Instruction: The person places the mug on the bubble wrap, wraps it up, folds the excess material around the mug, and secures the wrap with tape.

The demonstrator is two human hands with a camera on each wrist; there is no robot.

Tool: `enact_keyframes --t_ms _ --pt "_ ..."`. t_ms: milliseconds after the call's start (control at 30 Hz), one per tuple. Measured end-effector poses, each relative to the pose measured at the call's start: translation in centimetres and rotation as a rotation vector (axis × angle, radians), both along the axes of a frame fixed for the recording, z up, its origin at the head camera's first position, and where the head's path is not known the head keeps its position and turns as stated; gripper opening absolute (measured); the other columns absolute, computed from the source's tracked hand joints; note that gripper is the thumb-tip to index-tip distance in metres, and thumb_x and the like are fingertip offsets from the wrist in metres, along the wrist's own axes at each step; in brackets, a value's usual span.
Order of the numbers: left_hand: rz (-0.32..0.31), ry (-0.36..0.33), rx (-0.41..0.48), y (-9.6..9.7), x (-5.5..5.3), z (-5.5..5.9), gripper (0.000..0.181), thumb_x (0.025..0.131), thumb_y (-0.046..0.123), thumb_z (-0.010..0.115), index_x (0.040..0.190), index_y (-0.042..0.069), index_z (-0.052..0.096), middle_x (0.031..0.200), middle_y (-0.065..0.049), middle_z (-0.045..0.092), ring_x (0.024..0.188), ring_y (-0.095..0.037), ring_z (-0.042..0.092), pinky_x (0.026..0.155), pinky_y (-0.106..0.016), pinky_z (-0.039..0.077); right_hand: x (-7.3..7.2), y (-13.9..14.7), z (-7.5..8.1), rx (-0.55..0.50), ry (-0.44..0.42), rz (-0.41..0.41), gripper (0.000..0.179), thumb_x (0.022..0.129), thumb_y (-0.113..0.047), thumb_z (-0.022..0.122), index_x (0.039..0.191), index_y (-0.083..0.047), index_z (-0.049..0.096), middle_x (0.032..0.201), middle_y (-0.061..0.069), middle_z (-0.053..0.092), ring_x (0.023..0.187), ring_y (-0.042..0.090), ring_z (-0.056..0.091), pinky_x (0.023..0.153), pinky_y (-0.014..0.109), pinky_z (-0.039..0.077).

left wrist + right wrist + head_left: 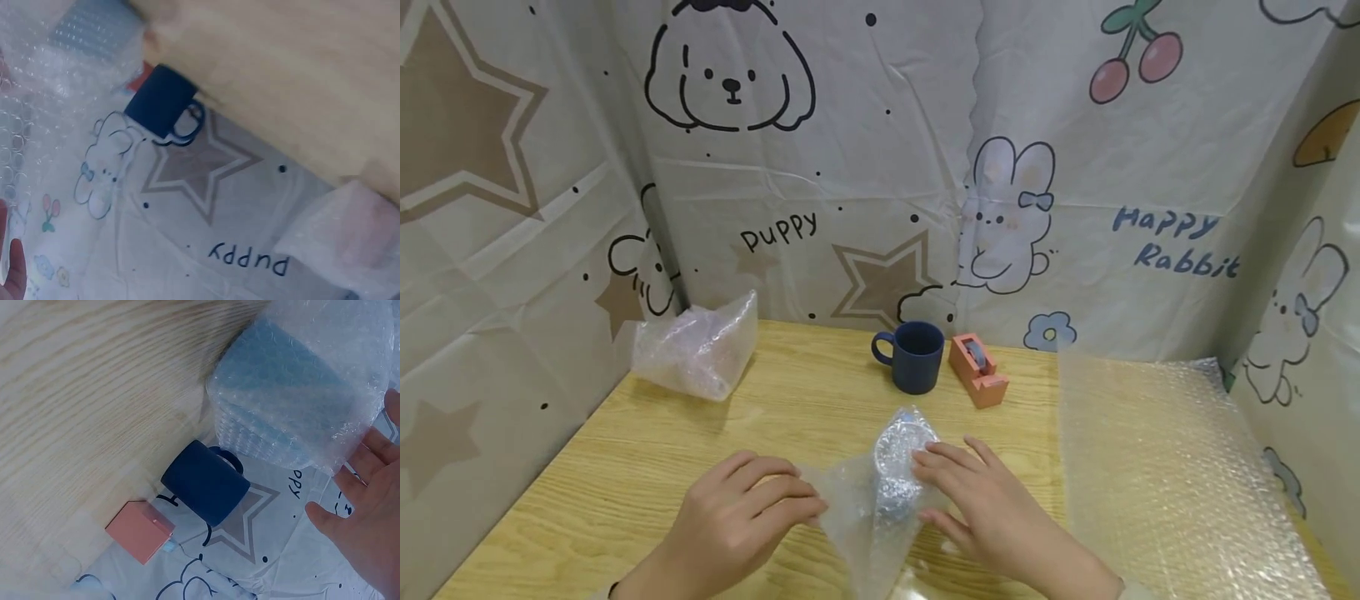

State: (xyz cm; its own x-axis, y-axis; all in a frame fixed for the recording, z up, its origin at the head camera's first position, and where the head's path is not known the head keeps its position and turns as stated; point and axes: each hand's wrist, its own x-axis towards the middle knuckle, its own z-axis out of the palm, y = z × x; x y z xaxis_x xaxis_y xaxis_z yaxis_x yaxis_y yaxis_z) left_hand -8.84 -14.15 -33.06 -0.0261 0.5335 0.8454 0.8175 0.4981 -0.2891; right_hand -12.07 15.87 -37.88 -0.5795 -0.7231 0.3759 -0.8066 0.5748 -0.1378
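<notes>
A light-blue thing of unclear kind sits inside clear bubble wrap at the front middle of the table. The wrap's loose end spreads out to the left and toward the near edge. With the fingers above and the thumb mostly hidden, my left hand pinches the left edge of that loose wrap. Against the bundle's right side, my right hand rests with its fingers spread and fairly straight. A dark blue mug stands just beyond the bundle, its handle to the left. Beside it is an orange tape dispenser.
At the back left lies another bubble-wrapped bundle, pinkish inside. A large flat sheet of bubble wrap covers the right side of the wooden table. Printed cloth hangs round the back and sides.
</notes>
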Motion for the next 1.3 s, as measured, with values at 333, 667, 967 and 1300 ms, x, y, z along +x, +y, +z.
enact_keyframes --t_ms 333,667,967,1300 --pt "0.086 -0.081 0.042 3.0 -4.2 0.0 0.029 0.099 0.030 0.058 0.082 0.017 0.076 0.080 0.007 0.071 0.077 -0.016 0.066 0.068 -0.032 0.055 -0.3 0.1 0.3 -0.005 -0.092 0.011 0.043 0.095 -0.041 0.065 0.129 -0.016 0.066 0.139 -0.003 0.058 0.132 0.018 0.048 0.108 0.056 0.038" --pt "0.153 -0.215 -0.019 6.6 -8.0 -1.1 0.011 0.078 0.029 0.080 0.083 0.021 0.076 0.086 0.010 0.071 0.082 -0.011 0.065 0.074 -0.028 0.055 -0.1 -0.1 0.0 -0.026 -0.048 0.007 0.036 0.091 -0.027 0.072 0.125 -0.016 0.068 0.133 -0.004 0.062 0.129 0.019 0.051 0.105 0.053 0.042" --pt "0.212 -0.347 -0.077 8.6 -9.1 -3.5 0.012 0.075 0.031 0.085 0.082 0.025 0.076 0.093 0.012 0.071 0.090 -0.009 0.063 0.080 -0.027 0.052 -0.4 -0.1 -0.4 -0.061 0.051 0.051 0.026 0.087 -0.002 0.067 0.109 -0.014 0.068 0.119 -0.004 0.067 0.125 0.020 0.055 0.101 0.044 0.047" --pt "0.417 -0.568 0.042 9.5 -6.7 -4.1 0.041 0.069 0.035 0.091 0.099 0.016 0.071 0.091 0.004 0.067 0.080 -0.013 0.062 0.070 -0.029 0.052 -0.2 0.0 -0.5 -0.068 0.020 0.029 0.031 0.087 -0.001 0.069 0.116 -0.014 0.068 0.131 -0.005 0.063 0.127 0.019 0.053 0.100 0.047 0.047"
